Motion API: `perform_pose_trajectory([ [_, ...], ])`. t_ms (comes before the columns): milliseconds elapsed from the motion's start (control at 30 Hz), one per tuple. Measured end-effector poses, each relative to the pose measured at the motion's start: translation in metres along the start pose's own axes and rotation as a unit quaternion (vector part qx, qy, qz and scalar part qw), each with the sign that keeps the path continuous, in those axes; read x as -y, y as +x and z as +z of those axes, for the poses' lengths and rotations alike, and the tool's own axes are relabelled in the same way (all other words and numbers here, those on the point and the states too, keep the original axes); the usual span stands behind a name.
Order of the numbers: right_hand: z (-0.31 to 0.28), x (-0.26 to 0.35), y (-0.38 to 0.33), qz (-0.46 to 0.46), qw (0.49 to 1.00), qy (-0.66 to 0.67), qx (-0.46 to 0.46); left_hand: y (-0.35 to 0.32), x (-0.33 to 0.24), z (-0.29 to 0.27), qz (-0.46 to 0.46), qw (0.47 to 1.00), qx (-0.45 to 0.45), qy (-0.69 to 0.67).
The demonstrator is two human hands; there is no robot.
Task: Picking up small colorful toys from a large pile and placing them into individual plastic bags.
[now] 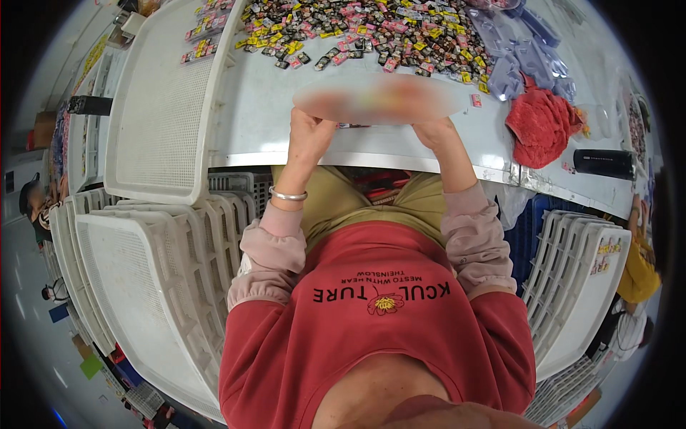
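The person sat at a pale table [250, 129], both forearms reaching forward over its near edge. The left hand [309, 136], with a silver bangle [288, 195] at its wrist, and the right hand [434, 134] were raised a little apart in front of the body, their wrists turned toward each other. A blurred patch covered the fingers of both, so whether either grip was open or closed, and on what, could not be told. Just below the blur, between the two hands, showed a thin strip of a small dark-and-pink piece [354, 126], mostly hidden. Beyond the hands, a broad heap of small packets [371, 36] in pink, yellow and black spread across the far part of the table, and a single red-pink packet [476, 101] lay near the right hand, apart from the heap. To the left stood a large white mesh tray [161, 121], with packaged pieces [202, 32] near its far end. To the right, purple-blue plastic trays [518, 53] lay by the heap, with a crumpled red cloth [543, 125] nearer and a black cylinder [604, 164] just beside that. White trays [128, 264] were stacked low on the left, and more white racks [579, 286] on the right.
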State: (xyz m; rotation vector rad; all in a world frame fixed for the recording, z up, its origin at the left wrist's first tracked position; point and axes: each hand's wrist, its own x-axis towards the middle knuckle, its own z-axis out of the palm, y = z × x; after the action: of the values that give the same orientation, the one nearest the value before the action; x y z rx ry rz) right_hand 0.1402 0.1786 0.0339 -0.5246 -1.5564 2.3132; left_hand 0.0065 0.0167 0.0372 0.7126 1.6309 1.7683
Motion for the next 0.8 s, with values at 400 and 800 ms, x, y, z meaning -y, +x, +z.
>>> perform_pose_trajectory([
  [400, 0.003, 0.001, 0.006, -0.015, 0.996, -0.088, 0.009, 0.016, 0.011, 0.011, 0.007, 0.997, 0.079, 0.001],
  [800, -0.005, -0.035, 0.004, 0.043, 0.973, -0.218, -0.058, -0.012, 0.029, -0.008, 0.319, 0.850, 0.097, 0.408],
])
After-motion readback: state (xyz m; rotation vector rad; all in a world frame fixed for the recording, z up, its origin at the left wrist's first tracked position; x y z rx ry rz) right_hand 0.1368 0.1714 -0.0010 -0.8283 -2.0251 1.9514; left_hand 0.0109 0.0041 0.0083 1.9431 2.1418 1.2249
